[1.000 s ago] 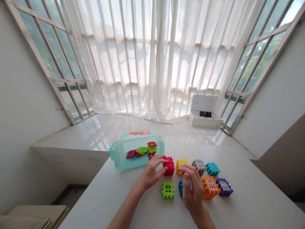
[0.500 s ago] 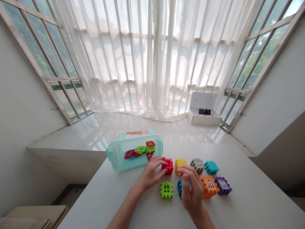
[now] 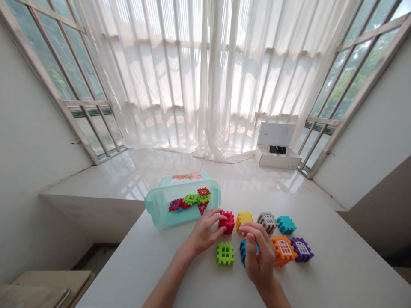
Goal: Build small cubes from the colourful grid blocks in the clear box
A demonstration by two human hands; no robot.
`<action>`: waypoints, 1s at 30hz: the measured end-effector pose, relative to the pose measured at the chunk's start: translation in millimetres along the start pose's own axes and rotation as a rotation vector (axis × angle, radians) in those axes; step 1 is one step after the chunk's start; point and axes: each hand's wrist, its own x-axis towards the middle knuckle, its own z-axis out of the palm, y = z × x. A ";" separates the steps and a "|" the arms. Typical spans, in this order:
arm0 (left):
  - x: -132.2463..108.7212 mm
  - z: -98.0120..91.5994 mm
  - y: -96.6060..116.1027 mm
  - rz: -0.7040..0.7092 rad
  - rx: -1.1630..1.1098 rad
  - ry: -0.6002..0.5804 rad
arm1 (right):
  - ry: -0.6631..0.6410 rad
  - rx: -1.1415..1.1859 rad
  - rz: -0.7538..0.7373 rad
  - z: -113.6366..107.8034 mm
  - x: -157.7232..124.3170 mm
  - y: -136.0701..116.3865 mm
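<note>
My left hand [image 3: 205, 231] has its thumb and index finger at the near and far left corners of a stack of red window-patterned blocks [image 3: 227, 223]. Loosely curled, my right hand [image 3: 259, 252] hovers over a blue block stack [image 3: 243, 252] and partly hides it; nothing shows between its thumb and fingers. Just beyond its fingertips stands a yellow stack [image 3: 244, 219]. A green window block [image 3: 225, 253] lies between the two hands. To the right are an orange stack [image 3: 284, 250], a purple one [image 3: 302, 249], a grey one [image 3: 267, 222] and a teal one [image 3: 286, 224].
A translucent mint tub [image 3: 160, 220] stands behind my left hand, with several red, green and blue pieces [image 3: 190, 199] showing. An opened white box [image 3: 278, 160] with a dark phone-like object [image 3: 278, 149] sits on the sill by the curtain [image 3: 205, 85].
The camera view has shifted slightly. Both hands and the blocks keep the same places relative to each other.
</note>
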 end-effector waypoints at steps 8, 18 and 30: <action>-0.2 -0.9 1.3 -0.008 0.013 -0.018 | -0.004 0.008 -0.022 -0.4 1.7 -0.5; 3.0 -7.6 -9.6 0.012 0.020 0.208 | 0.007 0.021 -0.024 -1.1 3.0 -0.5; 50.3 -45.0 -66.8 -0.239 0.417 0.287 | 0.004 0.065 -0.018 3.6 2.9 -3.1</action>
